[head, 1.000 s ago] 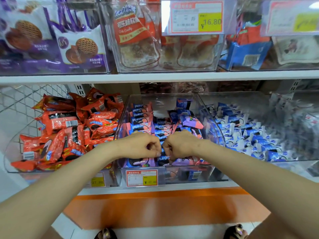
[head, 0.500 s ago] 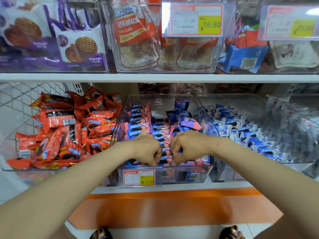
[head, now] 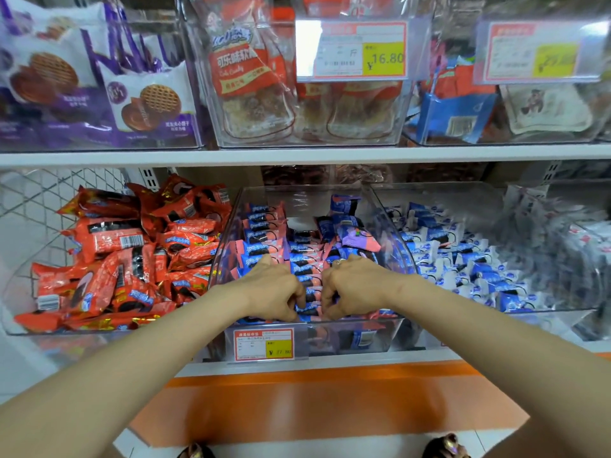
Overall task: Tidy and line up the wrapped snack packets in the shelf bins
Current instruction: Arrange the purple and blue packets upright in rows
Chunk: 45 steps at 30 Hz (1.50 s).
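Two hands, our left hand (head: 274,289) and right hand (head: 355,285), pinch pink-and-blue packets (head: 304,269) with curled fingers at the middle bin's (head: 390,317) 6 o'clock edge; its 10 o'clock row stands aligned, packets at 1 o'clock and the red packets (head: 132,259) lie jumbled: we judge much remains

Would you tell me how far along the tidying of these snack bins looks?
Done: the left row in the middle bin looks lined up. In hand: left hand and right hand pinch the centre row near the front. Left: the purple packets behind lie askew, and the red packets beside it are jumbled.
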{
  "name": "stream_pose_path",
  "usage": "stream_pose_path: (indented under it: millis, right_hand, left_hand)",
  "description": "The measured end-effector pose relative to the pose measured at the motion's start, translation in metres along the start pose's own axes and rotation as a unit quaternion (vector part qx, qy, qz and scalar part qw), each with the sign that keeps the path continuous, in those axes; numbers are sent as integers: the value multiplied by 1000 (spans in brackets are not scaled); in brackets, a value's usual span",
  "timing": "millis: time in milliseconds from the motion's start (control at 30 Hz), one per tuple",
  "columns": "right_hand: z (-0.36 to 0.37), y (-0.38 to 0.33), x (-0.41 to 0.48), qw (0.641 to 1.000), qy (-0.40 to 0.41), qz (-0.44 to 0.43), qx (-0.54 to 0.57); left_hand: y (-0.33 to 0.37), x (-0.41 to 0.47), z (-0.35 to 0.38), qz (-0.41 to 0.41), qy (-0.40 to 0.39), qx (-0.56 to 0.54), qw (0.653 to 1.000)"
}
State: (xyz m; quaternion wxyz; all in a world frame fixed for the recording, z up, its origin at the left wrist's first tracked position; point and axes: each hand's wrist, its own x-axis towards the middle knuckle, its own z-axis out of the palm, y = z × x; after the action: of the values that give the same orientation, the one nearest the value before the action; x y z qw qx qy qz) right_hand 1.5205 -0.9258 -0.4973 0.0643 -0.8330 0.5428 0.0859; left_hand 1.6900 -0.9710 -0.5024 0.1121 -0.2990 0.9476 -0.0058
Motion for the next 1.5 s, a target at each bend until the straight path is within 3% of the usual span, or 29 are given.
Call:
stream_pose_path:
  millis: [100,167,233,267,367,433,500,633,767,900,967,1000,1100,1200,1267,1400,1500]
  right_hand:
    - [-12,4,-9,987,31,4,159]
    - [-28,14,-17,959,151,24,240]
    - [-45,29,-23,942,263,82,192]
    - [-49,39,-24,948,272,119,113]
    - [-44,62,-17,967,131,200,-93]
    - [-37,68,-8,969,77,209,-104]
    - [-37,71,-2,971,87,204,-94]
    - [-39,67,4,968,125,189,-104]
    - [-44,58,-8,958,230,170,-30]
    - [-41,37,-22,912,369,-30,176]
    - [-35,24,-26,902,368,-82,212]
    - [-33,20,-27,902,360,-84,224]
    - [-29,19,-31,889,329,-45,314]
    - [-37,18,-38,813,267,17,516]
    - [-39,14,-38,808,217,44,546]
    - [-40,8,-30,823,157,40,544]
    - [-48,13,-23,817,212,87,529]
  left_hand:
    - [-1,-3,-5,1,0,-34,999]
    - [-4,-6,-9,-10,36,-82,996]
    - [-9,-8,-14,-24,94,-110,989]
    - [-11,-9,-17,-34,122,-121,985]
    - [-15,-15,-24,-71,181,-160,968]
    - [-17,-19,-28,-86,213,-201,952]
    - [-19,-21,-30,-100,229,-287,925]
    - [-20,-20,-33,-124,216,-470,847]
    - [-12,-13,-38,-167,202,-655,709]
    - [5,-6,-42,-165,129,-791,576]
    - [9,-4,-42,-148,117,-816,547]
    - [10,-3,-41,-145,127,-809,556]
    - [6,-3,-38,-161,170,-741,630]
    - [2,-2,-34,-145,196,-676,695]
    - [3,-4,-35,-118,208,-646,725]
    - [7,-9,-38,-89,209,-631,742]
    - [-2,-17,-40,-138,289,-610,724]
